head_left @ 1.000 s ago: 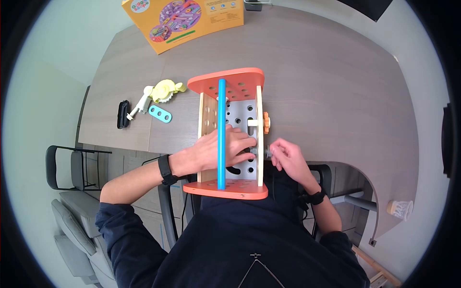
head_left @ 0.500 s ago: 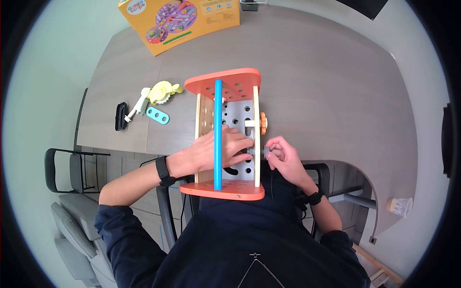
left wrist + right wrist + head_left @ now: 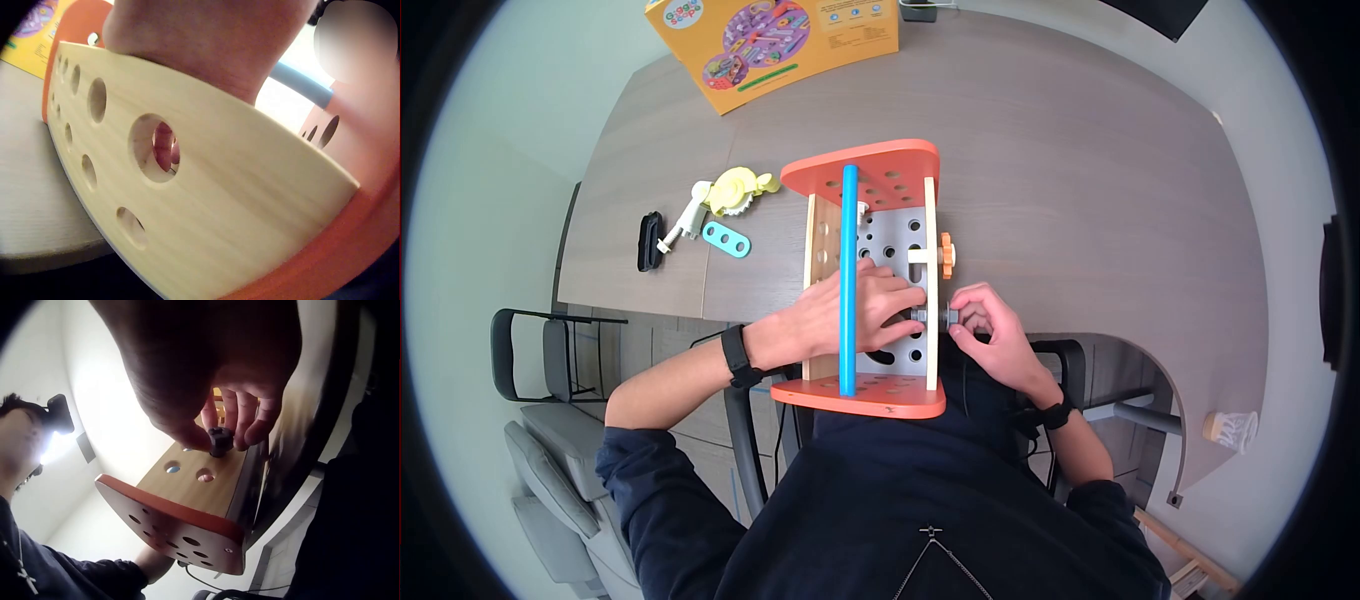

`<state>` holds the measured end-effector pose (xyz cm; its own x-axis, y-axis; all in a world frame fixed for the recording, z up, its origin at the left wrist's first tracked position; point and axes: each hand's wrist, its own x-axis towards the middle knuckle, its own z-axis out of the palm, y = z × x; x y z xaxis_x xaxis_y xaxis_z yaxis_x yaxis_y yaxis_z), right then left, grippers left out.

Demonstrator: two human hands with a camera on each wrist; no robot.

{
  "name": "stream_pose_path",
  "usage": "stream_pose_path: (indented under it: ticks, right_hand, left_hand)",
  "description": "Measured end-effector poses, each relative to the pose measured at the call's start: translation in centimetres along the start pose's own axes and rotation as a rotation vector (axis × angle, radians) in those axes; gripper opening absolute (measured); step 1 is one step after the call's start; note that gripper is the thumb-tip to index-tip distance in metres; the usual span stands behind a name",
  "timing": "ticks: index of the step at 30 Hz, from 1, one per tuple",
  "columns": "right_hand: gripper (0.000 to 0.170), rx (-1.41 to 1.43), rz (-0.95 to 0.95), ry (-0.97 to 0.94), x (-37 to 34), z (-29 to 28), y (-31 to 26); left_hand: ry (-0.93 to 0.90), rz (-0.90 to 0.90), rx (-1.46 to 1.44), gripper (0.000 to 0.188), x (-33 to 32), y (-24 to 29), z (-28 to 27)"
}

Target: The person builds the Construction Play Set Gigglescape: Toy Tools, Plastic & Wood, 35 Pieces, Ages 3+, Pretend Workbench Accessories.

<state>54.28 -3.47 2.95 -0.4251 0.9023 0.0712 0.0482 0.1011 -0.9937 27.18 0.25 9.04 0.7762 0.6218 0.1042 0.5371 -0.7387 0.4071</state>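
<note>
A wooden toolbox with red ends [image 3: 860,396], pale wooden sides [image 3: 206,156] and a blue bar [image 3: 849,280] stands at the table's front edge. The left hand [image 3: 850,312] reaches under the bar into it, fingers at the inner end of a dark grey bolt [image 3: 917,315] that passes through the right side panel. Outside that panel, the right hand [image 3: 997,335] pinches the grey bolt part [image 3: 220,441] between thumb and fingers, also seen in the right wrist view. The left fingertips' contact is partly hidden. An orange gear-shaped piece [image 3: 947,256] sits on the same panel.
Left of the toolbox lie a yellow and white toy piece [image 3: 734,191], a teal three-hole strip [image 3: 726,239] and a black case [image 3: 650,242]. A yellow box [image 3: 800,50] stands at the back, and a cup [image 3: 1232,430] is at the far right.
The toolbox has shifted slightly left in the head view. The right fingers have changed their hold, and more of the grey bolt part shows between them and the panel.
</note>
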Motion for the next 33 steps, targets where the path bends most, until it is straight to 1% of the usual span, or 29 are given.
stream_pose_path:
  ticks: [4,7,9,10,11,13,16,19,22,25,27,28,29,31,33]
  right_hand:
    - [0.018,0.101,0.207,0.01,0.5,0.1,-0.4]
    - [0.017,-0.2,0.342,-0.136,1.0,-1.2,0.3]
    - [0.018,-0.188,0.308,-0.109,0.4,-1.6,1.4]
    - [0.018,-0.159,0.248,-0.07,0.1,-1.4,1.2]
    - [0.018,-0.132,0.186,-0.033,0.0,-1.1,0.8]
    - [0.019,-0.033,-0.025,0.092,-0.3,0.1,-0.1]
    - [0.021,-0.033,-0.11,0.072,-0.1,0.5,-0.1]
    - [0.02,-0.025,0.041,-0.003,-0.1,-0.1,0.2]
    - [0.018,0.101,0.191,0.001,0.5,0.4,-0.1]
    - [0.018,-0.166,0.36,-0.135,1.0,-0.9,0.8]
    - [0.02,-0.213,0.325,-0.108,0.7,-0.8,0.8]
    - [0.021,-0.191,0.273,-0.069,0.4,-0.5,0.7]
    - [0.022,-0.171,0.22,-0.032,0.2,-0.3,0.6]
    - [0.023,-0.037,0.049,0.101,-0.1,0.6,0.1]
    - [0.025,-0.008,0.037,0.037,-0.2,0.4,0.2]
  left_hand:
    - [0.022,0.009,-0.003,0.03,-0.1,0.1,0.0]
    - [0.02,0.011,0.001,0.031,-0.1,0.0,0.2]
    - [0.018,0.009,0.003,0.031,-0.2,0.0,0.1]
    - [0.021,0.011,0.004,0.031,-0.2,0.0,0.2]
    - [0.024,0.014,0.005,0.031,-0.2,0.0,0.2]
    - [0.026,0.015,0.004,0.031,-0.2,0.0,0.2]
    - [0.023,0.015,0.002,0.031,-0.1,0.0,0.2]
    - [0.031,0.02,0.009,0.03,-0.1,-0.1,0.3]
    - [0.038,0.021,0.016,0.03,-0.2,-0.1,0.3]
    - [0.024,0.015,0.025,0.03,-0.1,0.1,0.2]
    - [0.026,0.019,0.019,0.03,0.0,0.1,0.1]
    - [0.028,0.02,0.018,0.03,0.0,0.0,0.1]
    - [0.028,0.02,0.016,0.029,-0.1,0.0,0.1]
    - [0.024,0.016,0.015,0.029,-0.1,0.1,0.1]
    - [0.014,0.007,0.015,0.029,-0.1,0.1,0.1]
